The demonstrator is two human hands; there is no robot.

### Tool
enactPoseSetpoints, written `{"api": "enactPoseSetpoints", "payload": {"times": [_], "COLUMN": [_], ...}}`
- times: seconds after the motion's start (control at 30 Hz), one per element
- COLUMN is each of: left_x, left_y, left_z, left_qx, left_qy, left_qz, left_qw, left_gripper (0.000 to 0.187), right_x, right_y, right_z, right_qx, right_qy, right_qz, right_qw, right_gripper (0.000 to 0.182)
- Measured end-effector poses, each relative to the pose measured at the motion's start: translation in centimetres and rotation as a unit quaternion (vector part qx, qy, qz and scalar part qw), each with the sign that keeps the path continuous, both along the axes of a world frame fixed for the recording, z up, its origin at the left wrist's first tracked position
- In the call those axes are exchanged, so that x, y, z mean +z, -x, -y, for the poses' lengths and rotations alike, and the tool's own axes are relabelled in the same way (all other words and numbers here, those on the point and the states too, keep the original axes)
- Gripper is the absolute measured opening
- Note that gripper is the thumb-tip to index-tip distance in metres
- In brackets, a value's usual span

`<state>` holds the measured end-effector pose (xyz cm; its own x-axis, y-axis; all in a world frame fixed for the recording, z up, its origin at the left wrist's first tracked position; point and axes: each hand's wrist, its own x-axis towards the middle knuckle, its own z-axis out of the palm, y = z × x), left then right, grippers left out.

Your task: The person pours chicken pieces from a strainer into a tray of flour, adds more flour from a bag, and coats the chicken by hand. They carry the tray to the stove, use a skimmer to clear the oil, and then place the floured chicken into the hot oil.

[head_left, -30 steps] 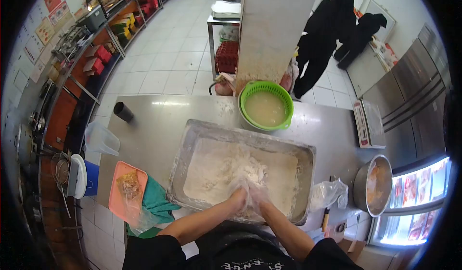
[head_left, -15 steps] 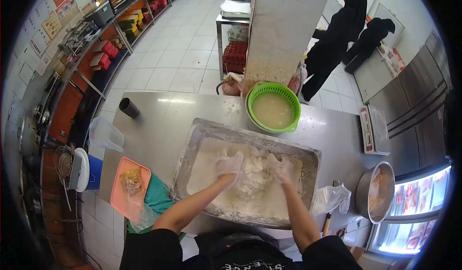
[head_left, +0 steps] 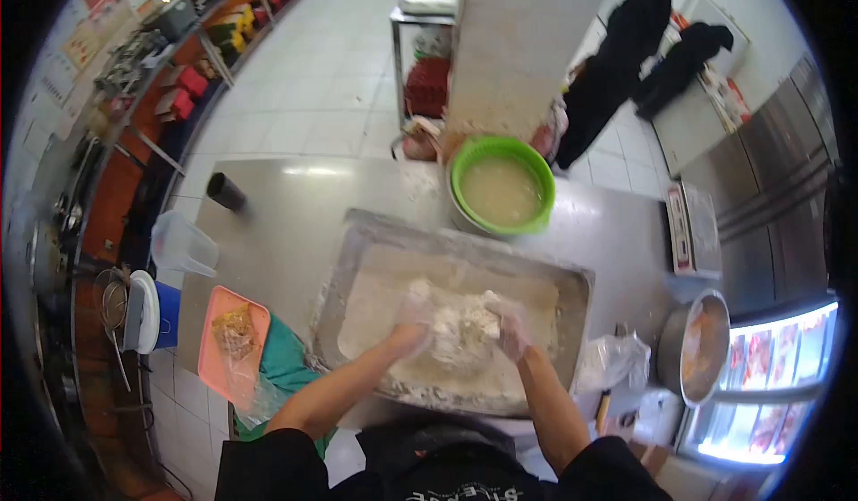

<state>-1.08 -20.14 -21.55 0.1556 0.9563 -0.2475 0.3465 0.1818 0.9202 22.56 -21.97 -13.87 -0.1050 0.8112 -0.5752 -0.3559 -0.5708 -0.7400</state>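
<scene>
A large metal tray (head_left: 583, 322) of white flour (head_left: 375, 277) lies on the steel table in front of me. A heap of flour-coated pieces (head_left: 460, 331) sits in its middle; what is under the coating cannot be made out. My left hand (head_left: 413, 327), in a clear plastic glove, is at the heap's left side, its fingers whitened and blurred by motion. On the right side my right hand (head_left: 509, 329), gloved too, curls round some of the coated pieces.
Behind the tray stands a green colander (head_left: 547, 184) in a bowl of cloudy liquid. At left are a pink tray (head_left: 214, 367) with a bagged food, a clear jug (head_left: 183, 246) and a black cup (head_left: 226, 192). At right are a metal bowl (head_left: 670, 349), a plastic bag (head_left: 617, 362) and a scale (head_left: 693, 228).
My hands have drawn slightly closer together about the heap, and the coated pieces between them have shifted. The camera view has tilted a little, moving the surroundings up and left.
</scene>
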Motion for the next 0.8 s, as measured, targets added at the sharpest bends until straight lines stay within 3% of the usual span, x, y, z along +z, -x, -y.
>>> {"api": "enactPoseSetpoints", "payload": {"times": [0.03, 0.1, 0.17, 0.27, 0.37, 0.47, 0.5, 0.53, 0.57, 0.6, 0.73, 0.8], "left_x": [-1.6, -2.5, -0.4, -1.1, -2.3, 6.4, 2.4, -4.4, -5.6, -4.7, -2.3, -1.1], "left_y": [2.0, 2.2, 0.9, -3.1, -6.8, -5.2, -4.0, -2.5, -1.4, -0.6, 1.9, 1.0], "left_z": [0.7, 2.3, 2.8, 3.9, 4.8, 3.1, 3.9, 4.9, 4.9, 4.5, 0.1, -1.6], "left_qx": [-0.044, -0.066, -0.017, 0.09, 0.199, 0.201, 0.121, 0.037, -0.026, -0.073, -0.144, -0.05], "left_qy": [-0.02, 0.134, 0.226, 0.319, 0.395, 0.391, 0.275, 0.149, 0.069, -0.018, -0.159, -0.093], "left_qz": [-0.064, -0.126, -0.083, -0.006, 0.075, 0.359, 0.27, 0.174, 0.095, 0.013, -0.218, -0.274], "left_qw": [0.997, 0.981, 0.971, 0.943, 0.894, 0.823, 0.915, 0.973, 0.993, 0.997, 0.952, 0.956], "left_gripper": [0.039, 0.041, 0.041, 0.046, 0.054, 0.034, 0.032, 0.03, 0.028, 0.026, 0.024, 0.028], "right_x": [-2.6, -2.4, 2.2, -0.2, -2.0, 1.1, 2.6, 4.5, 5.3, 4.5, 1.0, -1.7], "right_y": [-1.7, -2.4, 1.3, 5.6, 5.4, 4.1, 3.7, 3.3, 2.6, 1.4, -1.6, -1.5], "right_z": [1.4, 3.6, 1.2, 2.8, 2.3, 1.7, 1.8, 1.6, 1.5, 1.9, 0.0, -1.9], "right_qx": [0.01, 0.035, 0.064, -0.021, -0.016, -0.086, -0.084, -0.08, -0.076, -0.052, -0.029, -0.001], "right_qy": [-0.066, -0.05, 0.095, 0.005, -0.022, 0.082, 0.094, 0.105, 0.114, 0.07, -0.081, -0.1], "right_qz": [0.037, 0.17, 0.347, 0.268, 0.055, -0.061, -0.068, -0.073, -0.079, -0.042, 0.148, 0.236], "right_qw": [0.997, 0.984, 0.931, 0.963, 0.998, 0.991, 0.99, 0.988, 0.987, 0.995, 0.985, 0.967], "right_gripper": [0.056, 0.056, 0.057, 0.053, 0.047, 0.044, 0.045, 0.045, 0.046, 0.046, 0.049, 0.054]}}
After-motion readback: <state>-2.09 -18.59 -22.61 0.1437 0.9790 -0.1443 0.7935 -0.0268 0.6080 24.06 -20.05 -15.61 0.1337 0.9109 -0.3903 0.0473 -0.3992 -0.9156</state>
